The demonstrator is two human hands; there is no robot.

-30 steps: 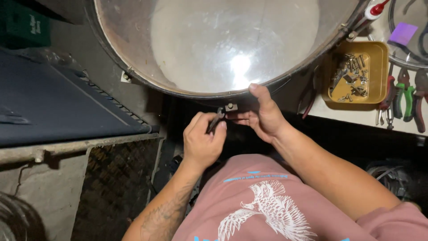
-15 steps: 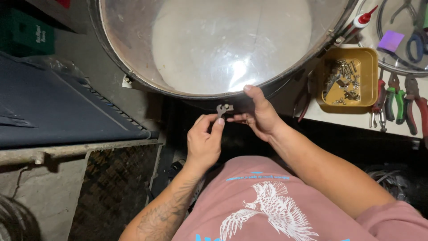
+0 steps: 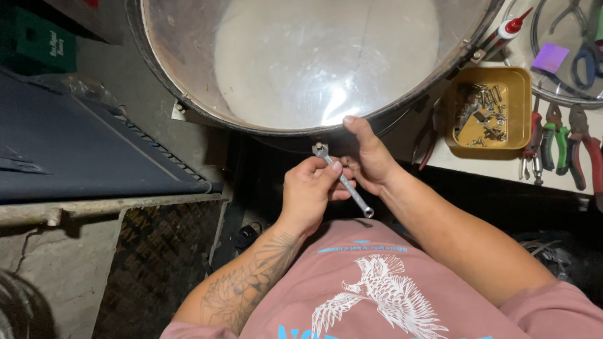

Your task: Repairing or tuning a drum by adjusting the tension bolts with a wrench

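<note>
A large round drum [image 3: 314, 63] with a pale translucent head and a dark metal hoop fills the top of the view. My left hand [image 3: 309, 191] grips a small silver wrench [image 3: 344, 180], whose upper end sits on a lug at the hoop's near edge. The wrench's lower end sticks out toward my pink shirt. My right hand [image 3: 369, 157] rests against the hoop just right of that lug, thumb up on the rim, fingers curled near the wrench shaft.
A yellow tray [image 3: 518, 116] of screws and small hardware lies on a white bench at right, with several pliers [image 3: 556, 141] beside it. A red-capped bottle [image 3: 502, 34] lies by the drum. A dark blue case [image 3: 75, 150] is at left.
The wrench has swung out from between my hands, and its full length now shows, angled down toward my shirt. My right thumb stays on the hoop.
</note>
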